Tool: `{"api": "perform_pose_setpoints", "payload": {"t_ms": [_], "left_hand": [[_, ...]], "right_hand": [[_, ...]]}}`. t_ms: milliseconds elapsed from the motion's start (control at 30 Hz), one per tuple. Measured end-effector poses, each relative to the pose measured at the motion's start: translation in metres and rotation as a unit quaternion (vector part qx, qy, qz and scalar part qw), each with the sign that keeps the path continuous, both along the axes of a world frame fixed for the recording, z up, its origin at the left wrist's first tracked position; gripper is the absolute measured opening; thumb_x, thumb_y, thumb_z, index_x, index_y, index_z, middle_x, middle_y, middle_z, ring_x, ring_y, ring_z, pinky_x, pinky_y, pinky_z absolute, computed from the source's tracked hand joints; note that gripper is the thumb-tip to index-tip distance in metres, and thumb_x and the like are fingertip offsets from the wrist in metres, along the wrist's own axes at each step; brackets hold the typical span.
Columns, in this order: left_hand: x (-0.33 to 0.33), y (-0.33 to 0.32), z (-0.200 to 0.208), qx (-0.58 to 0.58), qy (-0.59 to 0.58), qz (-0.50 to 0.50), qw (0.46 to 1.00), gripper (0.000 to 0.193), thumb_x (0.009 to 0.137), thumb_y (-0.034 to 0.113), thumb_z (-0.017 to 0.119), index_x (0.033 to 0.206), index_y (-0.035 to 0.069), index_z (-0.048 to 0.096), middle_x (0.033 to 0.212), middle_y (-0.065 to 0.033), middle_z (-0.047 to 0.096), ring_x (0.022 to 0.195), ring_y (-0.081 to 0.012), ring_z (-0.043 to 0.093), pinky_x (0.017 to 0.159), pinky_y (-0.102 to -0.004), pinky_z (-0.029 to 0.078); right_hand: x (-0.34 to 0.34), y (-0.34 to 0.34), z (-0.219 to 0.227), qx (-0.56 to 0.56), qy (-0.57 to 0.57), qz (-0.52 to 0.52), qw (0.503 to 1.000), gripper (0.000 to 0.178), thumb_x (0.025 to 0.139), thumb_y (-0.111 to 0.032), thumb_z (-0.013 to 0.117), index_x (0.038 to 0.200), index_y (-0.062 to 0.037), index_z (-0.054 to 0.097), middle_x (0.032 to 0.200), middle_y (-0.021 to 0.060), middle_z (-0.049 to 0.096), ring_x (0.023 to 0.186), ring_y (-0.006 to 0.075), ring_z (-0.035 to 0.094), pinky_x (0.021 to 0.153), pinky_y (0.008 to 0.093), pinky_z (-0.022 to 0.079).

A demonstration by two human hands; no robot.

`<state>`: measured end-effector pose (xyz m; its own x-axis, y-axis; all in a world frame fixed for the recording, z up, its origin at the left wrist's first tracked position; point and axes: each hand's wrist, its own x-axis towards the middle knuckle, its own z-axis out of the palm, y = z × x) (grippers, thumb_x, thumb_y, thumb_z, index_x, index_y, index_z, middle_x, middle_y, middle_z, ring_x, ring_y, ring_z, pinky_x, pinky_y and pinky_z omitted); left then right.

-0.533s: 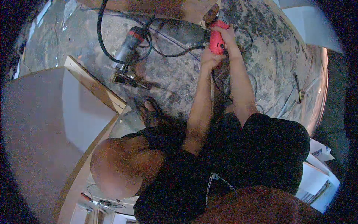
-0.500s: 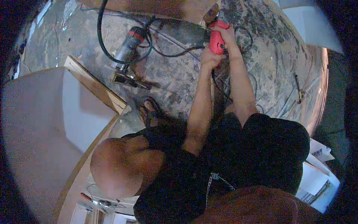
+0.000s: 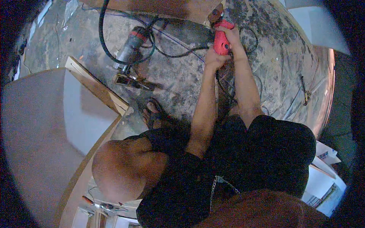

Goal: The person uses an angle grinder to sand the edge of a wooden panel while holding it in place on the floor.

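- Dusty, stained floor spreads beneath and around the fingers, dim and scuffed, with loose cable strewn across it.
- Both hands are closed on one thing, the red power tool, which sits inside the grip and pokes out beyond the fingers, away from the body.
- The left hand wraps the tool's near end; how each finger lies beneath it cannot be told.
- The right hand grips the tool's body from the right, farther forward than the left, with its thumb side toward the head of the tool.
- Just ahead of the right hand's fingers, the tool's head meets or nearly meets the end of a brown board; whether they touch is too dim to tell.
- Judging by that placing, the step in hand seems to be working the tool at the board's end; whether it is running cannot be told.
- The next move seems to call for a firm two-handed hold, a steady angle at the edge, and the black cable, just left of the fingers, clear of the head.
- Well left of the fingers, a dark power tool with a red band lies on the floor, untouched.
- Nearer the body than the fingers, and to their left, is a sandalled foot.
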<state>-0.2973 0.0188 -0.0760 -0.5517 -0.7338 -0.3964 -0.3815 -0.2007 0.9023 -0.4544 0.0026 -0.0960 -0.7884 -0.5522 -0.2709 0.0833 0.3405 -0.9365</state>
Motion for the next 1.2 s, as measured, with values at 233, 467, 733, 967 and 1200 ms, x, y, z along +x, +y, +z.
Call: {"api": "perform_pose_setpoints", "payload": {"t_ms": [233,467,733,967,1200], "left_hand": [[-0.005,0.003,0.002,0.007,-0.009,-0.007,1.000,0.091,0.040,0.044,0.086,0.112,0.003,0.050,0.101,-0.0147,0.063,0.091,-0.0316,0.062,0.081,-0.0382,0.050],[0.002,-0.002,-0.004,0.006,-0.005,-0.004,1.000,0.089,0.041,0.043,0.086,0.113,0.005,0.049,0.100,-0.0156,0.064,0.090,-0.0328,0.062,0.079,-0.0393,0.050],[-0.003,0.001,-0.005,-0.028,-0.041,-0.005,0.999,0.087,0.043,0.045,0.084,0.113,0.005,0.049,0.099,-0.0151,0.064,0.090,-0.0336,0.062,0.079,-0.0396,0.050],[-0.004,0.000,-0.008,-0.009,-0.038,-0.020,0.999,0.092,0.041,0.046,0.086,0.115,0.005,0.049,0.103,-0.0133,0.063,0.094,-0.0313,0.061,0.082,-0.0387,0.049],[0.000,-0.003,-0.012,-0.027,-0.030,-0.001,0.999,0.073,0.047,0.034,0.082,0.104,0.000,0.053,0.098,-0.0192,0.063,0.091,-0.0335,0.062,0.080,-0.0392,0.049]], "right_hand": [[-0.012,0.002,-0.011,0.004,0.015,0.012,1.000,0.073,0.054,-0.016,0.083,0.114,0.0015,0.045,0.099,0.0146,0.061,0.081,0.0244,0.063,0.066,0.0371,0.055],[0.010,-0.005,0.011,-0.049,-0.033,0.035,0.998,0.057,0.055,-0.011,0.081,0.104,-0.0010,0.054,0.091,0.0104,0.063,0.073,0.0225,0.064,0.064,0.0362,0.055],[0.006,-0.003,0.014,-0.076,-0.070,0.056,0.993,0.049,0.057,-0.007,0.079,0.099,-0.0005,0.055,0.086,0.0097,0.064,0.071,0.0224,0.064,0.064,0.0361,0.055],[0.012,0.001,0.022,-0.036,-0.053,0.022,0.998,0.061,0.056,-0.007,0.081,0.107,-0.0023,0.046,0.092,0.0101,0.060,0.076,0.0222,0.062,0.065,0.0354,0.054],[0.024,-0.005,0.030,-0.053,-0.030,0.034,0.998,0.055,0.057,-0.009,0.080,0.104,-0.0010,0.051,0.091,0.0104,0.062,0.076,0.0232,0.063,0.067,0.0367,0.054]]}}
